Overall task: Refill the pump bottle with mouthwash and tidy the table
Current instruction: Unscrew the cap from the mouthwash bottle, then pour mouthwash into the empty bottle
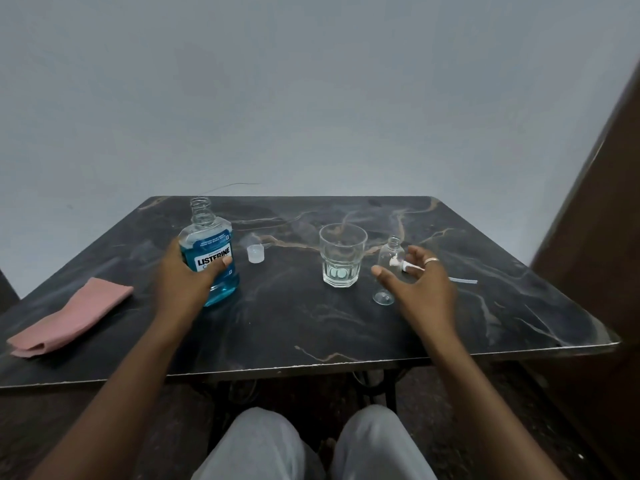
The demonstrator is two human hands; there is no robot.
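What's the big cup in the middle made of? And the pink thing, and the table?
The tumbler looks like clear glass: see-through, thick faceted base, shiny. The pink cloth seems soft fabric: matte, folded, limp edges. The table has a dark marble pattern with tan veins, but its chipped pale edge suggests a printed laminate rather than stone; hard to be sure.

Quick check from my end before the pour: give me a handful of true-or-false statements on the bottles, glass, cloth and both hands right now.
1. The mouthwash bottle has its cap off. True.
2. The left hand grips the mouthwash bottle. True.
3. The right hand holds the glass. False: it is open beside the small clear bottle, apart from the glass.
4. The pink cloth lies at the table's right edge. False: left edge.
5. The small clear bottle is full of blue liquid. False: it looks empty.
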